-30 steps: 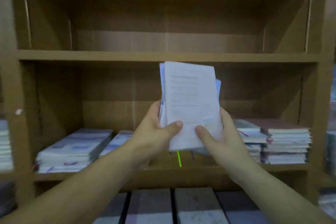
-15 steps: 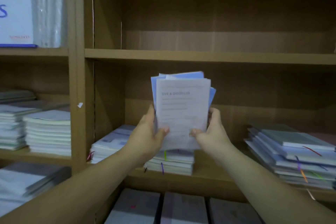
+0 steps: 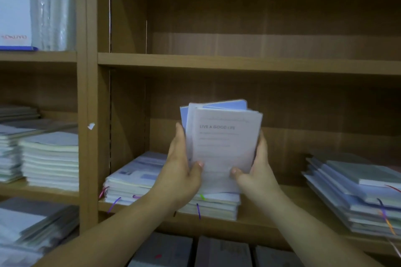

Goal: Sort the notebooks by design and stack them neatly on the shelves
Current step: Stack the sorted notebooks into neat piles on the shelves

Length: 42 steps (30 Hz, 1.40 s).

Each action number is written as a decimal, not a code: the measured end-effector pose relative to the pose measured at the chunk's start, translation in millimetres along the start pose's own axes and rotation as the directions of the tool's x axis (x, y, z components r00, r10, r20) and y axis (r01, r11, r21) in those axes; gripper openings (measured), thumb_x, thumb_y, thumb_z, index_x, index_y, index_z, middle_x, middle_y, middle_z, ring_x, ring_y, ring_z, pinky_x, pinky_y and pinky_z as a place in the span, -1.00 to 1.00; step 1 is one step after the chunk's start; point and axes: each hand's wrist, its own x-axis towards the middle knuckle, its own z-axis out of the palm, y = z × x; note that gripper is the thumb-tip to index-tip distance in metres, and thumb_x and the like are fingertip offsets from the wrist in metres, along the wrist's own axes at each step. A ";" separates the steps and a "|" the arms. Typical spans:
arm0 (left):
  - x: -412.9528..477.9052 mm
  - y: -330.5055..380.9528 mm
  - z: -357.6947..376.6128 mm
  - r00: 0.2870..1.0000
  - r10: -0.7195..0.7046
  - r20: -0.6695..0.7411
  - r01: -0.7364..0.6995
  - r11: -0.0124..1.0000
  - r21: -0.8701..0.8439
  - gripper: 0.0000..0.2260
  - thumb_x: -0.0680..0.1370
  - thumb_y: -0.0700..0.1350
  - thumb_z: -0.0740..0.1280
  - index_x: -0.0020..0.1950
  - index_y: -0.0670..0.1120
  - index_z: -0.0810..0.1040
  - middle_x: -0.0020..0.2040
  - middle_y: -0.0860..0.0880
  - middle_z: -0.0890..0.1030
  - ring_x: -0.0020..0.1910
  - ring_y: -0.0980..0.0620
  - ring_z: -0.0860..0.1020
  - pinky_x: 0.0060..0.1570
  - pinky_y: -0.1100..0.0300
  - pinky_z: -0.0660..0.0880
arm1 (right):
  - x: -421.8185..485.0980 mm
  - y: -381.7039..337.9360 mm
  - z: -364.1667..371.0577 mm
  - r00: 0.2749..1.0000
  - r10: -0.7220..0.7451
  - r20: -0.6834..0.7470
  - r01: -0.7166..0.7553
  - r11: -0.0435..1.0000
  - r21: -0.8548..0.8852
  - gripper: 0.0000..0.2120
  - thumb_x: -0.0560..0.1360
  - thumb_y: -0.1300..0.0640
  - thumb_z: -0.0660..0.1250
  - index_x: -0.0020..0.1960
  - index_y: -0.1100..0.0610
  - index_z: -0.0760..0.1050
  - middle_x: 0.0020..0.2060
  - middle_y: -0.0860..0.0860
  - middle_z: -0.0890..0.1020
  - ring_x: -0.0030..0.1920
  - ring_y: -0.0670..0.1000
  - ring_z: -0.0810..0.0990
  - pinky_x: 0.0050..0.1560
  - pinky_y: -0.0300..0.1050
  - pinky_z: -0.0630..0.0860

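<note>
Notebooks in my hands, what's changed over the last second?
The held notebooks came down from the upper shelf board toward the middle stack. The left hand and right hand still grip both sides, and that stack lies as before.

The wooden shelf [image 3: 273,206] carries three flat piles of notebooks: a left pile [image 3: 132,182], a middle pile [image 3: 219,207] near it, and an untidy, fanned right pile [image 3: 355,199] well apart
</note>
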 end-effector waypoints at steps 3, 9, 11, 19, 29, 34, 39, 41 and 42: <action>0.3 2.3 4.5 0.998 0.058 -0.013 -0.058 0.998 0.007 -0.11 0.64 -0.08 0.31 0.55 0.31 -0.39 0.57 0.20 0.15 0.48 0.19 0.24 0.41 0.16 0.32 | -2.1 0.8 2.3 0.999 -0.048 -0.026 0.048 0.999 -0.022 -0.07 0.48 0.39 0.39 0.59 -0.16 -0.03 0.23 -0.30 0.43 0.24 -0.26 0.46 0.24 -0.13 0.51; 12.4 14.8 0.5 0.996 0.082 -0.031 -0.085 0.993 -0.078 -0.25 0.55 -0.24 0.34 0.43 0.48 0.13 0.32 0.35 0.44 0.35 0.31 0.41 0.28 0.12 0.51 | 12.6 -7.6 -2.9 0.995 -0.095 -0.012 0.094 0.994 -0.053 -0.11 0.42 0.39 0.43 0.47 -0.28 0.11 0.25 -0.26 0.46 0.31 -0.20 0.44 0.26 -0.09 0.47; 18.8 19.3 0.5 0.998 0.065 -0.018 -0.067 0.992 -0.111 -0.23 0.50 -0.14 0.34 0.55 0.38 0.09 0.44 0.21 0.39 0.45 0.18 0.37 0.38 -0.05 0.47 | 14.6 -8.3 -2.2 0.994 -0.104 -0.028 0.104 0.994 -0.027 -0.10 0.43 0.43 0.42 0.52 -0.19 0.11 0.26 -0.24 0.47 0.31 -0.21 0.45 0.31 -0.07 0.47; -0.9 0.2 3.9 0.991 -0.088 0.105 0.091 0.995 -0.029 -0.17 0.68 -0.01 0.24 0.56 0.25 -0.42 0.48 0.21 0.29 0.36 0.22 0.35 0.33 0.25 0.37 | 8.9 5.4 1.1 0.999 -0.040 0.034 0.042 0.998 -0.049 -0.17 0.55 0.32 0.36 0.58 -0.13 -0.04 0.30 -0.19 0.46 0.36 -0.12 0.43 0.32 -0.12 0.40; -15.7 -18.1 7.0 0.990 -0.100 0.099 0.081 0.981 0.178 -0.32 0.65 0.03 0.24 0.65 0.20 -0.10 0.46 0.14 0.45 0.35 0.11 0.47 0.37 0.08 0.48 | -9.1 32.1 8.2 0.984 0.083 0.159 -0.054 0.983 -0.175 -0.21 0.60 0.31 0.26 0.55 -0.15 -0.16 0.35 -0.19 0.35 0.37 -0.12 0.38 0.29 -0.19 0.32; -18.1 -17.7 13.5 0.992 -0.092 0.081 0.071 0.970 0.231 -0.29 0.67 -0.07 0.22 0.66 0.14 -0.19 0.52 0.12 0.37 0.35 0.08 0.47 0.37 0.14 0.44 | -9.4 34.5 11.1 0.990 0.059 0.127 -0.033 0.980 -0.196 -0.15 0.59 0.31 0.26 0.56 -0.17 -0.22 0.42 -0.17 0.27 0.42 -0.11 0.30 0.39 -0.16 0.24; -19.5 -19.8 12.8 0.993 -0.103 0.056 0.093 0.982 0.164 -0.28 0.66 -0.11 0.26 0.66 0.18 -0.14 0.54 0.17 0.33 0.42 0.16 0.38 0.43 0.24 0.33 | -10.0 34.7 9.8 0.995 0.011 0.100 0.007 0.984 -0.176 -0.14 0.58 0.32 0.28 0.57 -0.23 -0.16 0.45 -0.17 0.30 0.46 -0.13 0.29 0.44 -0.15 0.25; -15.7 -16.4 11.8 0.995 -0.078 0.054 0.070 0.988 0.135 -0.29 0.65 -0.08 0.27 0.65 0.20 -0.10 0.51 0.17 0.36 0.41 0.17 0.39 0.43 0.20 0.36 | -9.4 25.3 5.4 0.997 -0.008 0.074 0.019 0.988 -0.152 -0.14 0.58 0.32 0.29 0.57 -0.26 -0.13 0.44 -0.18 0.31 0.45 -0.14 0.30 0.46 -0.08 0.29; -13.9 -14.0 11.4 0.997 -0.056 0.055 0.049 0.992 0.115 -0.29 0.64 -0.04 0.27 0.65 0.22 -0.09 0.50 0.17 0.37 0.41 0.17 0.39 0.44 0.13 0.39 | -8.5 18.9 0.1 0.997 -0.008 0.073 0.019 0.989 -0.146 -0.15 0.59 0.31 0.29 0.57 -0.28 -0.12 0.43 -0.19 0.33 0.45 -0.14 0.31 0.45 -0.08 0.30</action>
